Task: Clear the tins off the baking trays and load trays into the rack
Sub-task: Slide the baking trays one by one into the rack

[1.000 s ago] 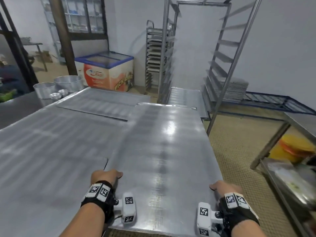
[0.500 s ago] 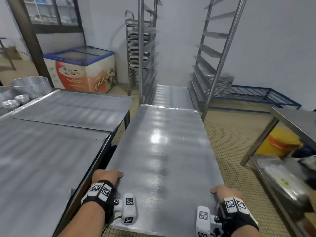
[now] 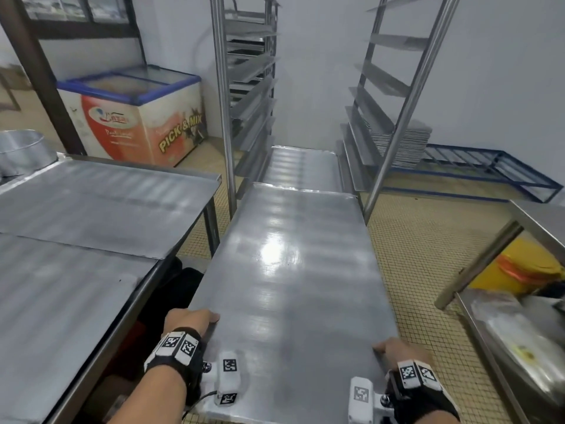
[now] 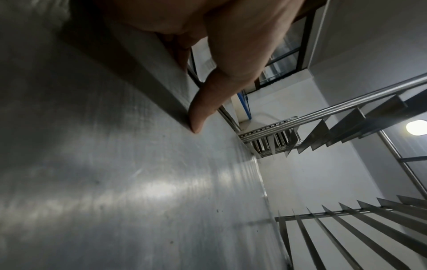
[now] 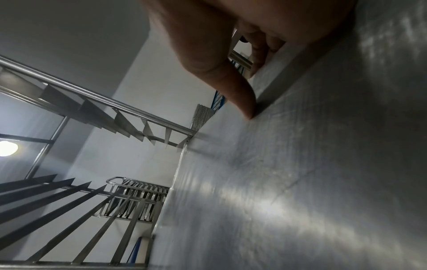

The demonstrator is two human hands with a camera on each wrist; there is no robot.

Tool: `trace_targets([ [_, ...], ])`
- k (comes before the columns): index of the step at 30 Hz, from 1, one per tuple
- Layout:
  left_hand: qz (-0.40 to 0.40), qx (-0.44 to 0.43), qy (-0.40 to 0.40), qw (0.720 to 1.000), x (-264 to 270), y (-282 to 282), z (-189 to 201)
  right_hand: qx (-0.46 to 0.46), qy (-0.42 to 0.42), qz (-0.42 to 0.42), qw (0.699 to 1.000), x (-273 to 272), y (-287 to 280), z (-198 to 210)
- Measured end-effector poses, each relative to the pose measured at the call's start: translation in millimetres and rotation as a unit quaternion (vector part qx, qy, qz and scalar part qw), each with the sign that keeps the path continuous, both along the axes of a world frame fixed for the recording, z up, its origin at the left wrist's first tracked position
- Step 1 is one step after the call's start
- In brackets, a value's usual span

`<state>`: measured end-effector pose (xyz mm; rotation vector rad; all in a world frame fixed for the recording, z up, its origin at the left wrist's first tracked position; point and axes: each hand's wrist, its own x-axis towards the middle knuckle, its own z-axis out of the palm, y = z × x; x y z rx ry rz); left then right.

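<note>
I carry a long bare metal baking tray (image 3: 293,270) level in front of me, its far end at the open front of the steel tray rack (image 3: 224,96). My left hand (image 3: 189,318) grips the tray's near left edge, thumb on top (image 4: 203,109). At the near right edge my right hand (image 3: 394,350) holds on the same way, thumb pressed on the rim (image 5: 245,102). Another tray (image 3: 302,166) lies low inside the rack, just beyond and below the carried one. Empty runners line the rack's right side (image 3: 376,78). No tins are on the carried tray.
Two more flat trays (image 3: 101,206) lie on the steel table at my left, with a large round tin (image 3: 21,148) at its far corner. A chest freezer (image 3: 137,114) stands behind. A second rack (image 3: 250,56), a tray stack (image 3: 403,142) and another table (image 3: 538,221) with a yellow bin stand around.
I have swung right, away from the table, and stepped toward the rack with the tray in both hands. Its far end now lines up between the rack posts.
</note>
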<state>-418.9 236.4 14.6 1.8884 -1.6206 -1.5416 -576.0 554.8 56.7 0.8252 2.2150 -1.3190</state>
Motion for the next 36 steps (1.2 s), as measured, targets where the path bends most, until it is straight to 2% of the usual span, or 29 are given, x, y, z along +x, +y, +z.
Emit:
trace_targets([
  [10,0.016,0.017,0.004,1.0,-83,-36,-5,-0.018,-0.008,0.005,1.0,-91,-36,-15],
  [17,0.024,0.052,0.03,0.998,-153,-86,-7,0.0,0.004,-0.015,1.0,-157,-83,-20],
  [24,0.015,0.035,0.038,0.999,-206,-126,-8,-0.001,-0.003,-0.016,1.0,-202,-119,-22],
  [36,-0.002,0.012,0.034,0.999,-275,-158,-18,-0.022,0.022,-0.051,0.998,-277,-164,-39],
])
